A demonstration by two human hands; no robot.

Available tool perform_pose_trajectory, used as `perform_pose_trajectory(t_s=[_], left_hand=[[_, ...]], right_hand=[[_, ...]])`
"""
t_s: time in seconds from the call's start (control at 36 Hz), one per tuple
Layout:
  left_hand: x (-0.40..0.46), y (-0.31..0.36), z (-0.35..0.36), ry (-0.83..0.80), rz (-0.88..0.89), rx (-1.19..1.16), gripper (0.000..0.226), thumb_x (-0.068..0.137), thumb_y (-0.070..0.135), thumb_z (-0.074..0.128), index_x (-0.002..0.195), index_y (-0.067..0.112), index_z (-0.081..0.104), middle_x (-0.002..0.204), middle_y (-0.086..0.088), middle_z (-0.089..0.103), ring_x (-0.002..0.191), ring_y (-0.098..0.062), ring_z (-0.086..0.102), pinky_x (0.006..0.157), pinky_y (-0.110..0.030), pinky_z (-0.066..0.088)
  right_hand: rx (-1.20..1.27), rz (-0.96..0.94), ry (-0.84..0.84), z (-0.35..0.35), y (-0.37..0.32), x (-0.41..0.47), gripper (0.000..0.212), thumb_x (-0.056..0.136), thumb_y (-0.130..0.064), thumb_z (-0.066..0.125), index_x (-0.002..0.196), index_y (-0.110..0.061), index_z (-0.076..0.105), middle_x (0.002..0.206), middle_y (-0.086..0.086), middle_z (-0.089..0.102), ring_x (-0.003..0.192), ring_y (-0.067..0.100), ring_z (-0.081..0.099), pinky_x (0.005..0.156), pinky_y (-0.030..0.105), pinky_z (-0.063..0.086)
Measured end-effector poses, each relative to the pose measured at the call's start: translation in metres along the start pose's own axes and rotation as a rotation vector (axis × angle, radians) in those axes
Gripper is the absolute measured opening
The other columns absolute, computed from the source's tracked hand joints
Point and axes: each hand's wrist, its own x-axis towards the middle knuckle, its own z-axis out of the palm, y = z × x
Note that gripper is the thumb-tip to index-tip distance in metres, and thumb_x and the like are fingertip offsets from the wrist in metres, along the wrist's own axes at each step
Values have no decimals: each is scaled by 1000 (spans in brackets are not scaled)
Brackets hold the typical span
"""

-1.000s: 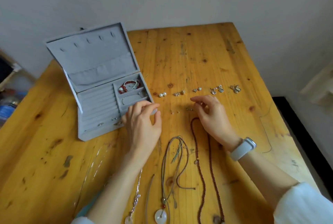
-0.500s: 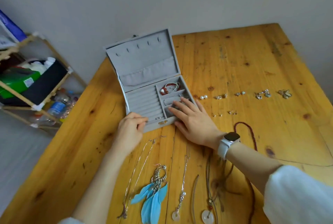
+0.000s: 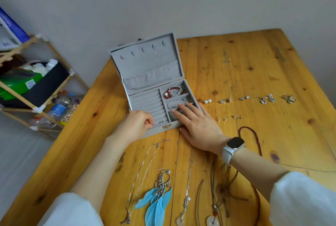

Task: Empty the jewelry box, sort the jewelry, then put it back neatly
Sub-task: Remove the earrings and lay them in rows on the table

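The open box (image 3: 154,87) stands near the surface's (image 3: 236,65) far left corner, a red bracelet (image 3: 173,92) in its back compartment. The right hand (image 3: 196,125) lies flat across its front right corner, fingers (image 3: 181,111) straight; the left hand (image 3: 134,125) curls at its front left corner, what it pinches hidden. Earrings (image 3: 249,99) line up rightward, necklaces (image 3: 187,189) along the near edge

wooden table (image 3: 236,58) | wooden rack (image 3: 36,98) left: green box (image 3: 16,83), bottles (image 3: 58,109)

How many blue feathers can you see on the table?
3, I think: blue feathers hang together from one silver earring near the table's front edge. More may hide underneath.
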Motion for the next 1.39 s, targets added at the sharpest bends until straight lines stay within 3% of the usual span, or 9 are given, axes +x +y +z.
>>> perform_pose_trajectory(t_s=[0.14, 0.33, 0.47, 0.72, 0.81, 0.94, 1.03, 1.22, 1.39], left_hand=[[10, -3, -5, -114, -71, -91, 5, 82, 8, 67, 81, 13, 67, 73, 7, 58, 65, 1, 50, 60, -6, 39], [15, -4, -6, -231, -87, -80, 17, 87, 9, 59, 76, 21, 56, 73, 7, 54, 68, -7, 49, 60, -16, 40], [6, -5, 1, -171, -88, -113, 20, 90, 8, 53, 75, 21, 52, 69, 7, 49, 62, -7, 44, 56, -19, 35], [-7, 14, 1, 29, -69, -320, 15, 90, 8, 54, 79, 19, 53, 73, 5, 52, 67, -6, 47, 57, -11, 37], [-7, 37, -1, 118, -30, -431, 22, 89, 7, 55, 76, 24, 51, 74, 6, 53, 68, -5, 49, 64, -15, 39], [1, 93, 18, 75, 91, -508, 23, 89, 9, 55, 75, 26, 49, 68, 10, 50, 58, 1, 44, 60, -17, 38], [12, 122, 40, 18, 153, -474, 25, 89, 14, 56, 75, 30, 45, 71, 12, 51, 68, -9, 50, 67, -30, 41], [43, 187, 68, -61, 349, -323, 9, 93, 13, 50, 87, 18, 46, 82, 12, 47, 82, -11, 47, 69, -22, 34], [70, 220, 85, -129, 377, -163, 10, 94, 12, 48, 87, 18, 45, 94, 3, 50, 91, -17, 47, 80, -32, 41]], right_hand=[[-1, -4, 19, 3, 1, 0, 57, 85, -35, 55, 137, -23, 35, 140, 10, 45, 131, 33, 39, 108, 56, 25], [37, -4, 25, 3, 1, 0, 54, 85, -32, 54, 136, -24, 37, 142, 9, 43, 133, 32, 36, 108, 55, 20], [41, -11, 23, 2, 1, -1, 53, 85, -31, 55, 135, -23, 40, 142, 10, 43, 133, 32, 35, 109, 55, 17], [272, 24, -47, -18, 9, -6, 53, 94, -31, 41, 144, -27, 24, 154, -2, 18, 143, 14, 4, 116, 41, -6], [365, 86, 59, -34, 27, -21, 49, 92, -28, 39, 141, -23, 33, 151, -1, 28, 142, 14, 13, 117, 39, 3], [275, 304, 180, -52, 79, -61, 43, 86, -23, 43, 126, -10, 53, 131, 12, 53, 127, 31, 44, 106, 54, 31], [135, 419, 146, -55, 107, -91, 40, 88, -15, 48, 128, -10, 51, 132, 13, 52, 128, 31, 42, 109, 54, 27], [98, 471, 101, -52, 137, -132, 38, 92, -20, 41, 127, -11, 53, 136, 8, 50, 132, 26, 40, 110, 40, 20], [121, 523, 185, -49, 132, -131, 38, 86, -21, 40, 118, -13, 59, 129, 6, 56, 126, 26, 46, 108, 45, 24]])
